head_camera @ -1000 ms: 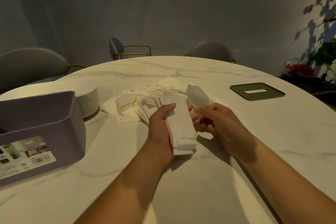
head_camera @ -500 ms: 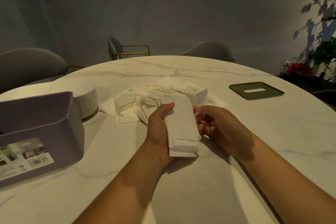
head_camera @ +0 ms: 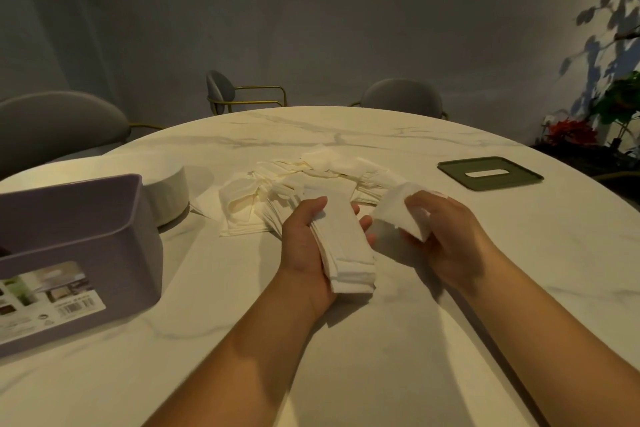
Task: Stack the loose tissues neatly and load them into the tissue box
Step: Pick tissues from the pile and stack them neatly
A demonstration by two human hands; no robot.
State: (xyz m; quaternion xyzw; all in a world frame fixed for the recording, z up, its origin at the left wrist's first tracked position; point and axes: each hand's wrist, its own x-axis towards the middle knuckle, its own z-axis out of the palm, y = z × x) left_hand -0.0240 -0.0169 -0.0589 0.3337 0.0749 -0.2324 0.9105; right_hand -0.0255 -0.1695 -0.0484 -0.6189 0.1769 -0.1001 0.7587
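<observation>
Your left hand [head_camera: 304,246] gripped the neat tissue stack [head_camera: 346,246], thumb on top, low over the desk [head_camera: 381,357]. Your right hand [head_camera: 450,236] pinched one loose tissue [head_camera: 398,211], possibly folded, just right of the stack. The loose pile [head_camera: 294,180] lay beyond. The purple tissue box [head_camera: 79,236] sat near left, the green lid [head_camera: 490,173] far right.

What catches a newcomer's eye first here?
At centre, the left hand grips a neat stack of folded white tissues while the right hand pinches a single white tissue beside it. Behind them sprawls a messy pile of loose white tissues; an open lilac plastic box sits at left, a dark green slotted lid at far right.
</observation>
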